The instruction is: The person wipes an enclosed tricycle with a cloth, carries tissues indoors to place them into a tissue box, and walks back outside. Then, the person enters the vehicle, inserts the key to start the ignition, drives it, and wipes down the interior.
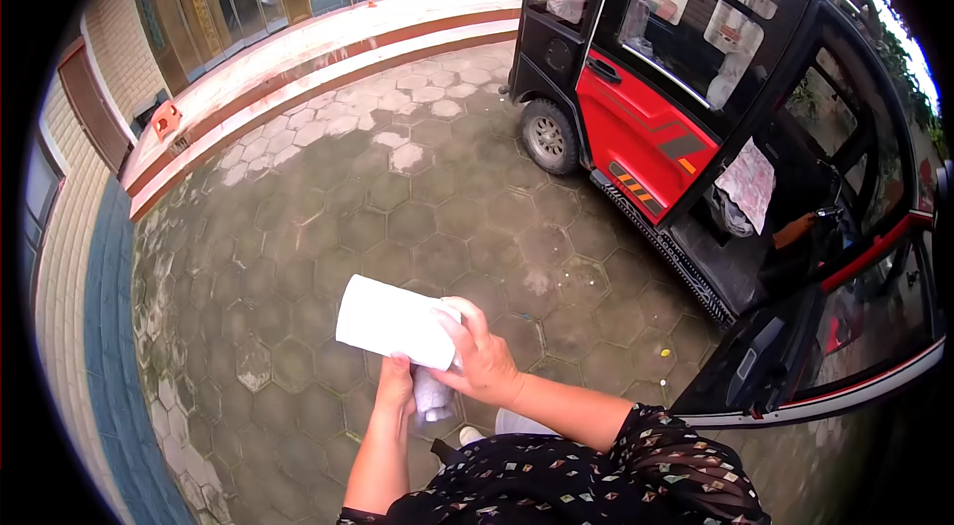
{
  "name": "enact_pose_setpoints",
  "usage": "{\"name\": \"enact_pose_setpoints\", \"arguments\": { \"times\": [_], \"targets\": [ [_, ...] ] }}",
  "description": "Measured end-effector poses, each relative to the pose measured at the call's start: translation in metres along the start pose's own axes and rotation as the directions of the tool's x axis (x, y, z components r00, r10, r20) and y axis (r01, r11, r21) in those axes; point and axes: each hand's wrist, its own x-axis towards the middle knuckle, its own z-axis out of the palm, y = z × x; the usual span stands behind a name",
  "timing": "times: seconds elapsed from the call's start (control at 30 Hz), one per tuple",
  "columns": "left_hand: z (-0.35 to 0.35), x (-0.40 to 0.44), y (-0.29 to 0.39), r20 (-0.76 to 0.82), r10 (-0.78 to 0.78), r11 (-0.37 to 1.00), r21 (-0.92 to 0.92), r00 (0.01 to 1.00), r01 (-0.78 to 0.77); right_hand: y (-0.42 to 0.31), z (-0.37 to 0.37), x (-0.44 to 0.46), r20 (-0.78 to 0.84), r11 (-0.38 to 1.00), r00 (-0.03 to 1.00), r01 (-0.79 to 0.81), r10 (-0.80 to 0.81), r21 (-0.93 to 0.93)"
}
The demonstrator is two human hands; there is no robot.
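A white paper roll [393, 321] is held tilted in front of my body, above the paving. My right hand [482, 356] is closed round its right end, with the fingers over the top and side. Below the roll, my left hand [397, 384] is closed, its thumb at the roll's lower edge. A pale, crumpled bundle [431, 398] hangs between my hands, against the left hand's fingers. Whether it is cloth or a plastic wrapper, I cannot tell.
On the right stands a red and black vehicle [646, 138] with its front door [795, 366] open. A patterned cloth [747, 182] lies on the seat inside. Steps [338, 53] run along the house behind, with a small orange stool [166, 120] on them. Hexagonal paving [328, 247] covers the yard.
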Motion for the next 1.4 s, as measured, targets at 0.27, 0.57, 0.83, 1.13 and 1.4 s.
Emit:
{"name": "enact_pose_setpoints", "arguments": {
  "times": [0.27,0.57,0.83,1.13,1.4],
  "targets": [
    [-0.051,0.129,0.052,-0.079,0.112,0.975,-0.186,0.991,-0.125,0.057,0.016,0.125,-0.023,0.919,0.996,-0.075,0.091,0.387],
    [-0.07,0.259,0.126,0.236,0.228,0.864,-0.496,0.945,-0.085,0.155,0.02,0.233,0.357,0.746,0.914,-0.374,0.195,0.551],
    [-0.022,0.35,0.115,0.519,0.042,0.841,-0.48,0.854,0.25,0.181,0.04,0.239,0.196,0.858,0.925,-0.376,0.325,0.349],
    [0.06,0.431,0.066,0.779,-0.193,0.926,-0.057,0.596,0.374,0.199,-0.02,0.201,-0.104,0.777,0.804,-0.52,0.585,0.355],
    [0.169,0.436,-0.013,0.893,-0.397,0.744,0.177,0.213,0.644,0.186,-0.088,0.136,-0.288,0.577,0.513,-0.595,0.809,0.56]
  ]
}}
